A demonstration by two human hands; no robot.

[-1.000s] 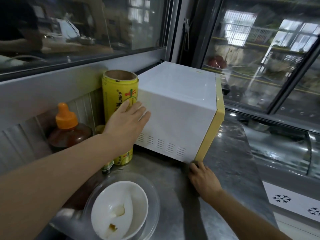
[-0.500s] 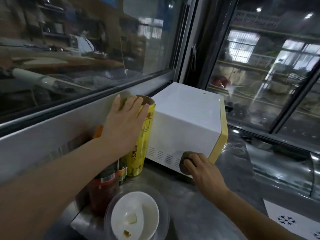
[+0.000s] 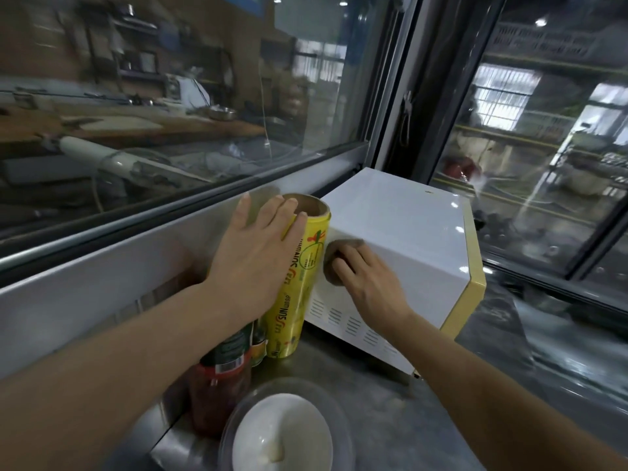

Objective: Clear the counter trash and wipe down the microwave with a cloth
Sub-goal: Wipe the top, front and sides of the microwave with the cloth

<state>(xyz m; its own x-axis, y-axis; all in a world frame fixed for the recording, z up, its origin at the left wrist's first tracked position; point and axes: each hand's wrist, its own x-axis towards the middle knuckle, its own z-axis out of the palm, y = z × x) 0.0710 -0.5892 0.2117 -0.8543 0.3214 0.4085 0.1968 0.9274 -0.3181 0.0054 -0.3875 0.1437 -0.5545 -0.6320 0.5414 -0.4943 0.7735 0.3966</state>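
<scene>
A brown cloth (image 3: 339, 258) is pressed by the right hand (image 3: 368, 283) against the upper left side of the white microwave (image 3: 407, 239), fingers curled over it. At nine o'clock from the cloth, the yellow cling-wrap roll (image 3: 299, 287) is stood upright, touching the microwave's side, and is steadied by the left hand (image 3: 253, 260) with straight fingers laid flat. A white bowl (image 3: 282, 436) is seen at six o'clock on the steel counter (image 3: 407, 419), beside a red sauce bottle (image 3: 217, 385)
</scene>
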